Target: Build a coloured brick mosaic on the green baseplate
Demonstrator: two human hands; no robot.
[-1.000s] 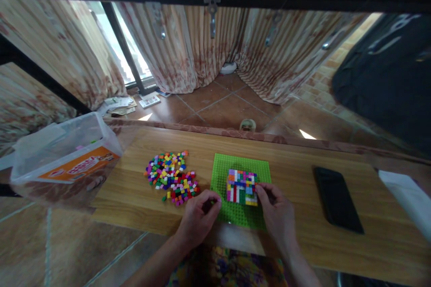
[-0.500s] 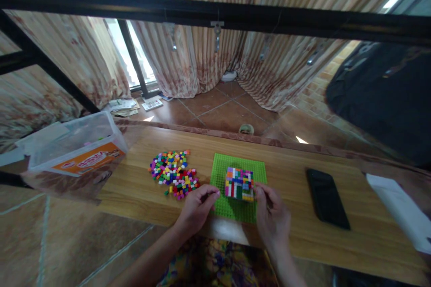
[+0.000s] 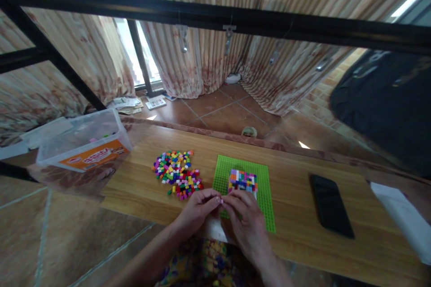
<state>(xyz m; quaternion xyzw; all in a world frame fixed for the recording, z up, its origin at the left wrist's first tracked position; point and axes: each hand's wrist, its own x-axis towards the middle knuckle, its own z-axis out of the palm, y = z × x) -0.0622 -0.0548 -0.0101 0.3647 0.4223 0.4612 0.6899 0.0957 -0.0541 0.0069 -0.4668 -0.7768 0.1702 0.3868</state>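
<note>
A tiny pale pink toy brick [image 3: 222, 201] is pinched at the fingertips of my left hand [image 3: 201, 205]. The fingertips of my right hand [image 3: 247, 215] close on the same brick from the other side, so both hands meet over the near left part of the green baseplate [image 3: 264, 188]. On that plate stands a block built of multicoloured bricks [image 3: 243, 177]. My right hand hides its near side. To the left of my left hand lies a loose pile of small coloured bricks [image 3: 173, 168].
A clear plastic box with an orange label [image 3: 96, 158] stands at the table's left end. On the right lie a black phone [image 3: 332, 205] and a white sheet [image 3: 399, 217]. A dark metal bar [image 3: 202, 15] crosses above the far side of the wooden table [image 3: 289, 175].
My right hand has moved left from the right side of the block to meet my left hand at the pink brick. The whole view has shifted slightly.
</note>
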